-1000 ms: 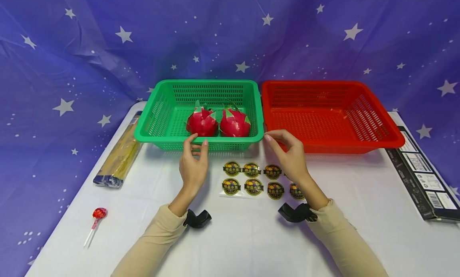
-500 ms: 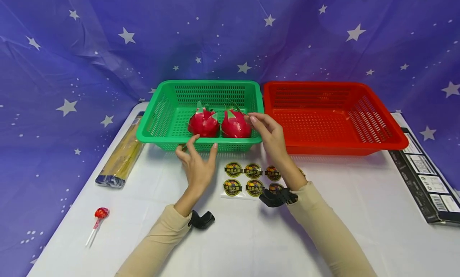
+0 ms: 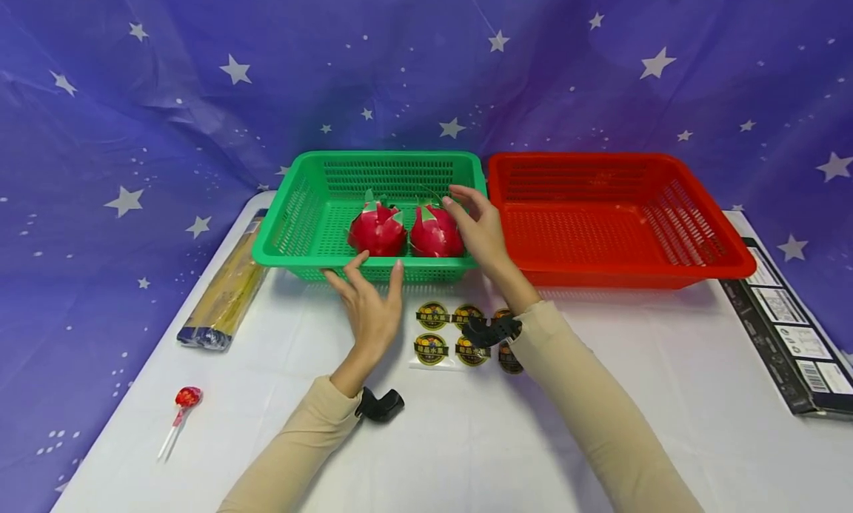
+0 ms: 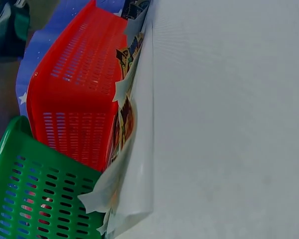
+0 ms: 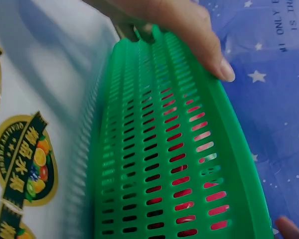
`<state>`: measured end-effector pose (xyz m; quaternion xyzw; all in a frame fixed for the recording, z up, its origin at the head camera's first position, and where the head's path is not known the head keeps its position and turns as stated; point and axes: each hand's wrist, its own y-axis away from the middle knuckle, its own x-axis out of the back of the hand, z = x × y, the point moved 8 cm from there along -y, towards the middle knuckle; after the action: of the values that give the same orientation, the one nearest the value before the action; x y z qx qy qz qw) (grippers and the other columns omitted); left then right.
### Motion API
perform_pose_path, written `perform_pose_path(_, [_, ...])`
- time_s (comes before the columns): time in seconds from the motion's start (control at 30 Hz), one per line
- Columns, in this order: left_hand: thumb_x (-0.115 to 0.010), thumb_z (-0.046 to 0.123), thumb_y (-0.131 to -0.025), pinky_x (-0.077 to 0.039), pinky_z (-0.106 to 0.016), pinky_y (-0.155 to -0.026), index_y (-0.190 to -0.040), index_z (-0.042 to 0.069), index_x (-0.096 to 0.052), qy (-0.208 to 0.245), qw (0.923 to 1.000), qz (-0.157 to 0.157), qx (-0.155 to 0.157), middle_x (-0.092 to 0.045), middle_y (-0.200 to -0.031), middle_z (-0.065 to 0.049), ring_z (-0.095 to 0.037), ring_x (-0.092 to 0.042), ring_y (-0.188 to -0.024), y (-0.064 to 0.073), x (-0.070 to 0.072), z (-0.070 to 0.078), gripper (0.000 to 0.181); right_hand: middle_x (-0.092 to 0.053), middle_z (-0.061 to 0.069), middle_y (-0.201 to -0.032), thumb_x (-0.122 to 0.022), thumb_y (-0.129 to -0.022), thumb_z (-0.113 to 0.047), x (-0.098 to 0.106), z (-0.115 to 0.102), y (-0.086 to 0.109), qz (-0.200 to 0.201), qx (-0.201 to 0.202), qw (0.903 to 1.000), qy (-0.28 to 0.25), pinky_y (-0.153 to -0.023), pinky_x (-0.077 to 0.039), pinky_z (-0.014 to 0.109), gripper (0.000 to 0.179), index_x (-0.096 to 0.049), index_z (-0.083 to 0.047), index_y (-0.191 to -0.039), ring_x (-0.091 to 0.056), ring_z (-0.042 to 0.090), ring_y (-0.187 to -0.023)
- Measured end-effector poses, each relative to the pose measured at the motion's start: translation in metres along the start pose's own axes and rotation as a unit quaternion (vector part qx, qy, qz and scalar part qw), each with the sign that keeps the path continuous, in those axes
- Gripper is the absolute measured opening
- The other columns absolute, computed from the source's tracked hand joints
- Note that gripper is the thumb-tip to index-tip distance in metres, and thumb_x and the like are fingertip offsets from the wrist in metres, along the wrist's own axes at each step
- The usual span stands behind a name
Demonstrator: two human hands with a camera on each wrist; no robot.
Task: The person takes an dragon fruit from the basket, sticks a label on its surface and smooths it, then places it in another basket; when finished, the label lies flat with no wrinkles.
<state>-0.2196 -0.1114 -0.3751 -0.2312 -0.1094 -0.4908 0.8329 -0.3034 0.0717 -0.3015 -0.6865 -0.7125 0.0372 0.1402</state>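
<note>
Two red dragon fruits, the left one (image 3: pixel 377 230) and the right one (image 3: pixel 433 235), sit side by side in a green basket (image 3: pixel 313 261). My left hand (image 3: pixel 373 317) is at the basket's front side, fingers spread; in the right wrist view a fingertip (image 5: pixel 225 70) rests at the rim. Reaching over the basket's right end, my right hand (image 3: pixel 481 228) has its fingertips beside the top of the right dragon fruit, thumb and fingers apart. Below the basket lies a clear sheet of round fruit stickers (image 3: pixel 432 348), partly covered by the right forearm and its black wrist mount.
A red basket (image 3: pixel 626 276) stands right beside the green one. To the left are a long plastic-wrapped pack (image 3: pixel 223 287) and a lollipop (image 3: pixel 188 397). A black and white box (image 3: pixel 786 328) lies at the table's right edge, and a starry purple cloth (image 3: pixel 400 69) hangs behind.
My right hand has moved left and forward from beside the green basket's front right corner to over the right dragon fruit. The left hand has shifted slightly right, its fingers spreading wider.
</note>
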Motion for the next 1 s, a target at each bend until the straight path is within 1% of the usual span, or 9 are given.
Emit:
perform_pose_path(0.13, [-0.047, 0.06, -0.083, -0.014, -0.054, -0.109, -0.126, 0.018, -0.033, 0.0, 1.0, 0.005, 0.0, 0.022, -0.146, -0.023, -0.036, 0.007, -0.139, -0.002, 0.0, -0.001, 0.062, -0.041, 0.005, -0.141, -0.055, -0.088, -0.038, -0.003, 0.004, -0.008, 0.001, -0.036, 0.998, 0.052, -0.109, -0.027, 0.038, 0.052, -0.043, -0.015, -0.133, -0.032, 0.02, -0.133])
perform_pose_path(0.2, [-0.048, 0.059, -0.083, -0.015, -0.055, -0.108, -0.126, 0.018, -0.033, -0.001, 1.0, 0.008, -0.002, 0.022, -0.146, -0.023, -0.037, 0.006, -0.139, -0.003, 0.001, -0.001, 0.062, -0.035, 0.003, -0.144, -0.055, -0.086, -0.043, -0.007, 0.006, -0.013, -0.008, -0.062, 0.9951, 0.076, -0.11, -0.025, 0.04, 0.059, -0.037, -0.018, -0.137, -0.027, 0.02, -0.136])
perform_pose_path(0.27, [-0.048, 0.059, -0.083, -0.015, -0.055, -0.108, -0.126, 0.018, -0.033, -0.003, 0.9999, 0.012, -0.004, 0.022, -0.146, -0.023, -0.037, 0.006, -0.139, -0.003, 0.003, -0.001, 0.061, -0.029, 0.004, -0.147, -0.056, -0.085, -0.047, -0.013, 0.007, -0.017, -0.022, -0.087, 0.991, 0.099, -0.109, -0.026, 0.043, 0.066, -0.031, -0.019, -0.14, -0.025, 0.021, -0.136])
perform_pose_path(0.4, [-0.049, 0.059, -0.083, -0.014, -0.055, -0.108, -0.126, 0.019, -0.033, -0.007, 0.9998, 0.016, -0.008, 0.021, -0.146, -0.023, -0.037, 0.005, -0.139, -0.004, 0.004, 0.0, 0.062, -0.02, 0.01, -0.149, -0.056, -0.083, -0.05, -0.023, 0.007, -0.023, -0.055, -0.13, 0.9767, 0.161, -0.107, -0.027, 0.049, 0.078, -0.018, -0.018, -0.144, -0.025, 0.028, -0.135])
perform_pose_path(0.53, [-0.049, 0.06, -0.082, -0.015, -0.055, -0.108, -0.125, 0.018, -0.035, -0.007, 0.9997, 0.02, -0.01, 0.02, -0.146, -0.024, -0.037, 0.004, -0.139, -0.004, 0.004, 0.001, 0.063, -0.017, 0.014, -0.147, -0.058, -0.082, -0.048, -0.028, 0.012, -0.025, -0.075, -0.164, 0.9617, 0.206, -0.105, -0.03, 0.05, 0.085, -0.009, -0.017, -0.145, -0.027, 0.031, -0.133])
perform_pose_path(0.67, [-0.05, 0.06, -0.081, -0.016, -0.053, -0.108, -0.124, 0.018, -0.035, -0.01, 0.9996, 0.024, -0.013, 0.018, -0.146, -0.024, -0.036, 0.003, -0.139, -0.003, 0.004, 0.001, 0.062, -0.017, 0.017, -0.146, -0.06, -0.082, -0.046, -0.03, 0.019, -0.024, -0.084, -0.181, 0.9512, 0.235, -0.103, -0.032, 0.05, 0.091, -0.004, -0.015, -0.145, -0.03, 0.033, -0.131])
perform_pose_path(0.83, [-0.05, 0.06, -0.081, -0.017, -0.053, -0.108, -0.124, 0.018, -0.036, -0.013, 0.9994, 0.025, -0.019, 0.017, -0.146, -0.024, -0.037, 0.001, -0.139, -0.002, 0.004, 0.002, 0.062, -0.015, 0.019, -0.148, -0.064, -0.081, -0.041, -0.033, 0.022, -0.024, -0.093, -0.187, 0.9428, 0.26, -0.104, -0.031, 0.049, 0.095, 0.0, -0.014, -0.146, -0.026, 0.034, -0.134])
perform_pose_path(1.0, [-0.051, 0.06, -0.081, -0.019, -0.052, -0.107, -0.123, 0.017, -0.037, -0.017, 0.9992, 0.027, -0.024, 0.016, -0.145, -0.024, -0.037, -0.002, -0.139, -0.001, 0.004, 0.002, 0.063, -0.022, 0.021, -0.146, -0.064, -0.082, -0.036, -0.036, 0.024, -0.023, -0.113, -0.196, 0.9279, 0.297, -0.104, -0.033, 0.047, 0.098, 0.006, -0.013, -0.145, -0.027, 0.034, -0.134])
